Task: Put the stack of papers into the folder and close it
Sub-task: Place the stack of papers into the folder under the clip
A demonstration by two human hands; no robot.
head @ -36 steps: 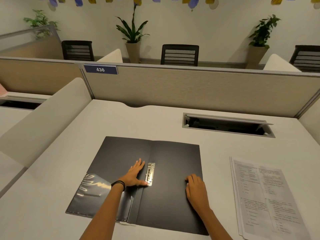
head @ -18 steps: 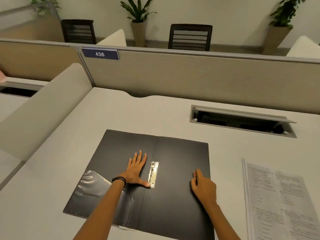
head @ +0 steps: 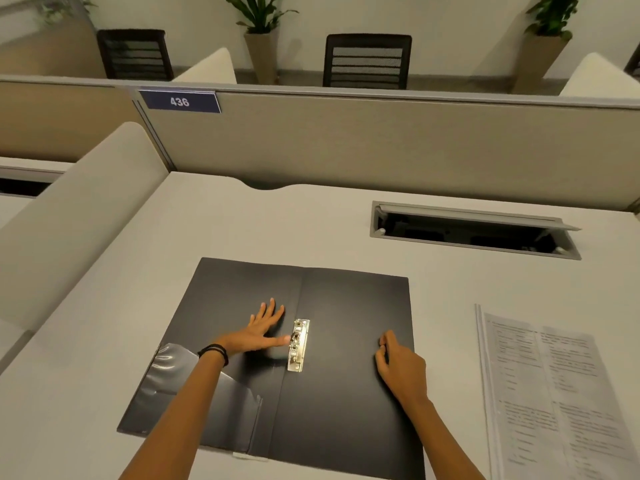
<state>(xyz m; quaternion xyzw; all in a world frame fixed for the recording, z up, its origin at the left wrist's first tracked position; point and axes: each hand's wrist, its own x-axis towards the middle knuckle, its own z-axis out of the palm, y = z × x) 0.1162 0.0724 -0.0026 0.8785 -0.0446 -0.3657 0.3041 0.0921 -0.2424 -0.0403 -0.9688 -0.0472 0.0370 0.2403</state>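
Little is moving: your left hand (head: 265,332) is still lying spread beside the metal clip (head: 298,344), your right hand (head: 401,367), fingers curled, resting empty on the open black folder (head: 346,393). The stack of papers (head: 554,393) is waiting untouched on the worktop (head: 242,223), right of the folder.

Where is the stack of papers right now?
In the head view the stack of papers lies flat on the desk at the right, beside the open black folder and apart from it, just beyond the right hand.
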